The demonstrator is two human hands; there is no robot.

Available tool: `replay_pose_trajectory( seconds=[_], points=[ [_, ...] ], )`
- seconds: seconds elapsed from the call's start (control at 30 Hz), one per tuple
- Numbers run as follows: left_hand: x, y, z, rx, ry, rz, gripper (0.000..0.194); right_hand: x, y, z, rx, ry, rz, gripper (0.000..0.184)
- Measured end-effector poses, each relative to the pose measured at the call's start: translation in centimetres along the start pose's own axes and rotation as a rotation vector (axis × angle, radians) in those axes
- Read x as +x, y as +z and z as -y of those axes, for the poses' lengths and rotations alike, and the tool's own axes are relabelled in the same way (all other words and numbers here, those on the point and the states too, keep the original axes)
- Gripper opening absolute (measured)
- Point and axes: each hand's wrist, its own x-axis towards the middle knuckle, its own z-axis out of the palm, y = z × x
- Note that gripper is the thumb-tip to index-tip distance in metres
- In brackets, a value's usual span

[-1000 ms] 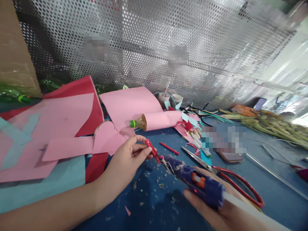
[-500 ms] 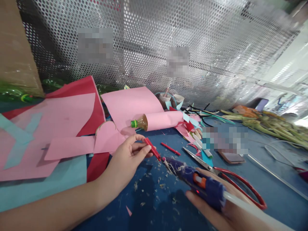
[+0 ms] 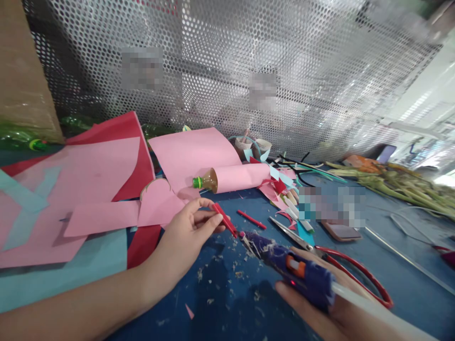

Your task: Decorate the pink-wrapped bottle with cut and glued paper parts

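Hand pinching red strip

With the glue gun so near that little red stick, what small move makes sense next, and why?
I'd probably ease the tip of the glue gun onto the red stick's lower end. The left hand pinches the stick, the right hand grips the gun, and the tip points at that end; whether they touch is unclear.
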Motion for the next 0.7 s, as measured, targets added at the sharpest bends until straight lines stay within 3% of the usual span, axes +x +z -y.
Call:
replay_pose_trajectory(
  seconds=[0.17,0.37,0.53,0.7],
  points=[
    [0.0,0.0,0.0,-0.007,-0.014,-0.034,0.023,0.0,-0.1,-0.5,0.048,0.045,0.045,0.021],
    [0.2,0.0,-0.1,-0.045,-0.044,-0.059,0.025,0.1,-0.7,-1.2,0.227,0.263,0.152,0.025],
    [0.3,-0.1,0.0,-0.062,-0.045,-0.05,0.026,1.4,-2.4,-1.9,0.62,0.598,0.201,0.035],
    [0.3,-0.3,0.1,-0.076,-0.04,-0.053,0.03,1.1,-2.9,-2.9,1.064,1.055,-0.057,0.034]
  ],
)
